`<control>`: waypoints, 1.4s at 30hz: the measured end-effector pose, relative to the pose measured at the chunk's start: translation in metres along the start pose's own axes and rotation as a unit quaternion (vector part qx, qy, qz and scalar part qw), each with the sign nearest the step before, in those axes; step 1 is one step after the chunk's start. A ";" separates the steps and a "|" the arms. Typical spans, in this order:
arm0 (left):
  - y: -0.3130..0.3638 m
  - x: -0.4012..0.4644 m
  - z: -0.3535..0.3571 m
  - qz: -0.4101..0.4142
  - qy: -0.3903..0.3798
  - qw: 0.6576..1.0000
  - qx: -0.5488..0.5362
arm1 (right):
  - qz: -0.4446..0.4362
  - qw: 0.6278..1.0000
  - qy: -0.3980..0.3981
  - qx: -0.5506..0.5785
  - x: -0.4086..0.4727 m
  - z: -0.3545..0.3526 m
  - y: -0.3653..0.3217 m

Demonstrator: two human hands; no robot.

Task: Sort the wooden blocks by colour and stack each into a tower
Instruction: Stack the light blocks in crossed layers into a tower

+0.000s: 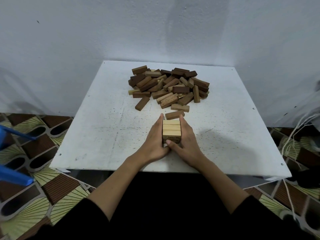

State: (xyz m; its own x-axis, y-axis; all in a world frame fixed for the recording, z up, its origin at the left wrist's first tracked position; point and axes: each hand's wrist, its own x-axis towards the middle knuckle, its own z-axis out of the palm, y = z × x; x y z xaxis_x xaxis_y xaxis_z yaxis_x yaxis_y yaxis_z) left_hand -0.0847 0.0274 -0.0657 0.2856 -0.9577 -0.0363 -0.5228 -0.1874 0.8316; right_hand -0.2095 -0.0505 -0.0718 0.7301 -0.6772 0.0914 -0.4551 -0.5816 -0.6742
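Note:
A short tower of pale wooden blocks [171, 129] stands near the front middle of the white table [103, 132]. My left hand [154, 140] presses flat against its left side with straight fingers. My right hand [186, 140] presses against its right side, thumb touching the tower's near face. A mixed heap of dark, mid-brown and pale blocks [168, 85] lies at the back of the table. Loose blocks lie between heap and tower: a mid-brown one [174, 115] just beyond my fingertips, a lighter one [180, 107] and another brown one [142, 103].
A white wall rises right behind the table. Blue plastic furniture [15, 134] stands on the patterned floor at the left. White string [292, 141] hangs by the table's right edge.

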 end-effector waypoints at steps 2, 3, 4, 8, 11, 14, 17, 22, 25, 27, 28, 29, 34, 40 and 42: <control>0.000 0.000 0.000 -0.002 -0.001 1.000 0.002 | 0.004 1.000 -0.001 -0.008 0.000 0.001 0.001; 0.000 0.000 0.001 -0.002 0.000 1.000 0.004 | 0.005 1.000 -0.002 -0.010 0.000 0.001 0.001; 0.000 0.001 0.001 -0.002 0.000 1.000 0.005 | 0.006 1.000 -0.003 -0.013 0.000 0.001 0.001; -0.001 0.001 0.002 -0.003 0.000 1.000 0.010 | 0.002 1.000 -0.004 -0.019 0.001 0.001 0.002; -0.002 0.001 0.002 -0.002 0.000 1.000 0.012 | 0.004 1.000 -0.007 -0.019 0.001 0.002 0.003; -0.002 0.002 0.003 -0.006 -0.001 1.000 0.020 | 0.005 1.000 -0.005 -0.016 0.002 0.002 0.003; -0.003 0.003 0.003 -0.010 -0.002 1.000 0.019 | 0.005 1.000 -0.006 -0.014 0.001 0.002 0.003; -0.005 0.003 0.004 -0.010 0.000 1.000 0.021 | 0.001 1.000 -0.008 -0.013 0.001 0.002 0.003; -0.005 0.003 0.005 -0.006 0.003 1.000 0.024 | 0.001 1.000 -0.009 -0.011 0.000 0.002 0.003; -0.004 0.002 0.004 -0.003 0.003 1.000 0.018 | 0.002 1.000 -0.004 -0.008 0.000 0.002 0.004; -0.004 0.002 0.004 0.000 0.004 1.000 0.015 | 0.002 1.000 -0.001 -0.003 0.000 0.002 0.004; -0.004 0.001 0.004 0.003 0.006 1.000 0.014 | 0.001 1.000 0.001 0.001 0.000 0.002 0.004; -0.002 0.000 0.004 0.001 0.007 1.000 0.018 | -0.001 1.000 0.000 0.011 -0.001 0.001 0.002; -0.006 0.002 0.004 -0.010 0.010 1.000 0.012 | -0.004 1.000 -0.008 0.016 -0.003 0.000 0.001; -0.007 0.002 0.003 -0.012 0.010 1.000 0.012 | -0.005 1.000 -0.009 0.022 -0.003 -0.001 0.001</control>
State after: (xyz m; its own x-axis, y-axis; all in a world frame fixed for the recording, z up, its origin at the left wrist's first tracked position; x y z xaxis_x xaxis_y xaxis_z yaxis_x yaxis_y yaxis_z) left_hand -0.0833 0.0262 -0.0733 0.3146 -0.9482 -0.0452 -0.5347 -0.2163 0.8169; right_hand -0.2126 -0.0493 -0.0722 0.7436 -0.6632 0.0852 -0.4255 -0.5676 -0.7048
